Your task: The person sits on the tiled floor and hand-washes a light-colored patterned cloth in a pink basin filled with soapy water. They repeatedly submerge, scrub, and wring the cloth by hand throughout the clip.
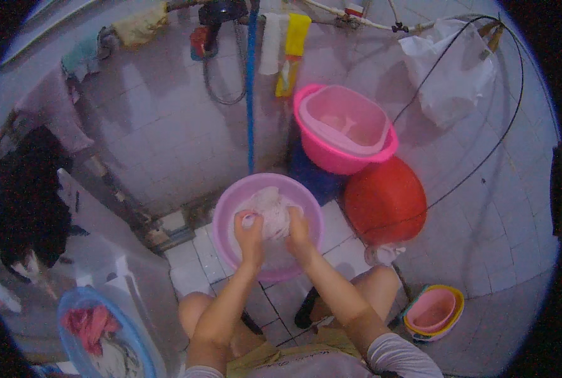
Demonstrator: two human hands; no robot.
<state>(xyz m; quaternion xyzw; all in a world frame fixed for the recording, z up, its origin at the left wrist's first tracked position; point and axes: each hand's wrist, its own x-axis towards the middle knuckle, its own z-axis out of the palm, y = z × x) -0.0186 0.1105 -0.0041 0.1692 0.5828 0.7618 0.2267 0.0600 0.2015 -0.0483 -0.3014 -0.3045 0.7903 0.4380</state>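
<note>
A pale purple basin (318, 220) stands on the tiled floor in front of me, between my knees. In it lies a wet whitish cloth (270, 208), bunched up and lumpy, in cloudy water. My left hand (249, 240) grips the near left part of this cloth, with a small pinkish fold showing by the thumb. On the right side of the bundle, my right hand (298, 234) has its fingers closed on the cloth. Fingertips of both hands are partly hidden by the fabric and the blur.
Beyond the basin, pink tubs (344, 160) sit stacked on a dark blue container (315, 170), beside a red basin (388, 205). At lower left is a blue basin (73, 309) with clothes; at lower right, small nested bowls (433, 312). A blue pipe (251, 107) runs down the wall.
</note>
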